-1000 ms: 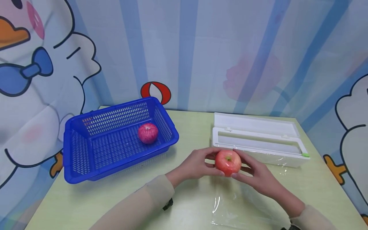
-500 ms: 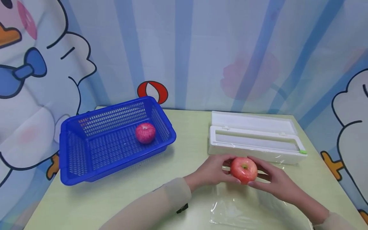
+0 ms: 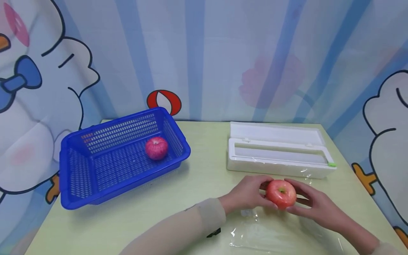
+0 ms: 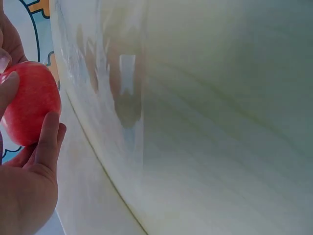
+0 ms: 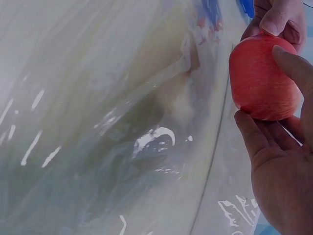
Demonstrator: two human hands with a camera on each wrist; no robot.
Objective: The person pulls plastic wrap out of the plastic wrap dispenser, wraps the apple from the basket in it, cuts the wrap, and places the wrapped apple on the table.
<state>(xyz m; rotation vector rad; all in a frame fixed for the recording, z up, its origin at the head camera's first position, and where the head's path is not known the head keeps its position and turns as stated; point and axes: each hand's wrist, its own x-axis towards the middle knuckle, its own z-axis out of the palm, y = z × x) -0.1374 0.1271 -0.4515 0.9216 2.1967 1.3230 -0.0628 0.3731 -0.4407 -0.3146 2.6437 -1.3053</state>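
A red apple point(image 3: 281, 194) with a green stem end facing up is held between both hands over the table. My left hand point(image 3: 250, 193) grips its left side, thumb in front and fingers behind. From the right, my right hand point(image 3: 322, 207) grips it the same way. Both wrist views show the apple between thumb and fingers, in the left wrist view the apple point(image 4: 32, 104) at the left edge, in the right wrist view the apple point(image 5: 264, 78) at the right. Below the hands, a sheet of clear plastic film point(image 3: 255, 232) lies spread and wrinkled on the table.
A blue plastic basket point(image 3: 124, 187) stands at the left, with a second, darker pink-red apple point(image 3: 156, 148) inside. Behind the hands sits a white cling film dispenser point(image 3: 277, 166), its lid raised and a green slider at its right end. A cartoon-printed curtain point(image 3: 216, 63) closes off the back.
Both hands have carried the apple rightward and nearer to me, away from the front of the dispenser and over the film. The head view has shifted slightly right.
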